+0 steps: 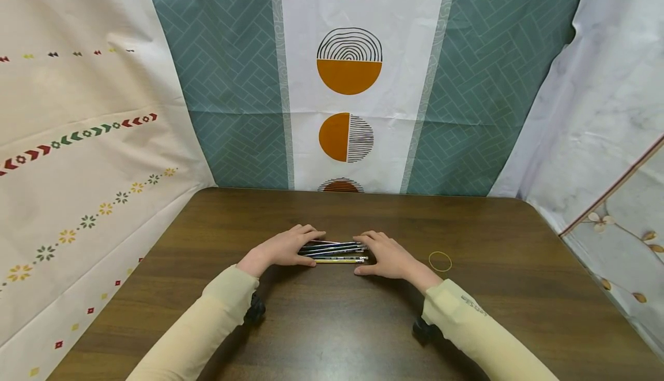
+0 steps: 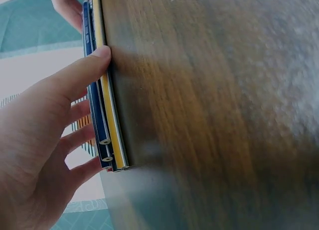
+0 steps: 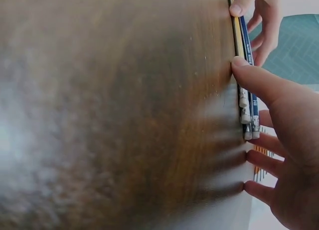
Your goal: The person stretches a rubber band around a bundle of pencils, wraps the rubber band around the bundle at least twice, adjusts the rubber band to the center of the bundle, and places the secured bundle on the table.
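A bundle of pencils (image 1: 334,248), dark blue ones with a yellow one along the near side, lies on the wooden table between both hands. At its left end my left hand (image 1: 290,247) holds it, the thumb on the yellow pencil (image 2: 115,132) and the fingers behind. Around the eraser end is my right hand (image 1: 391,257), its fingers spread and fingertips down at the tabletop. The right thumb (image 3: 241,63) lies along the near side of the bundle. White erasers (image 3: 245,117) show near the right palm, and unsharpened flat ends show at the left.
A thin yellow rubber band (image 1: 440,261) lies on the table (image 1: 332,323), right of the right hand. Behind the table's far edge hangs a green and white patterned cloth (image 1: 238,81). Pale cloths (image 1: 78,139) hang at the sides.
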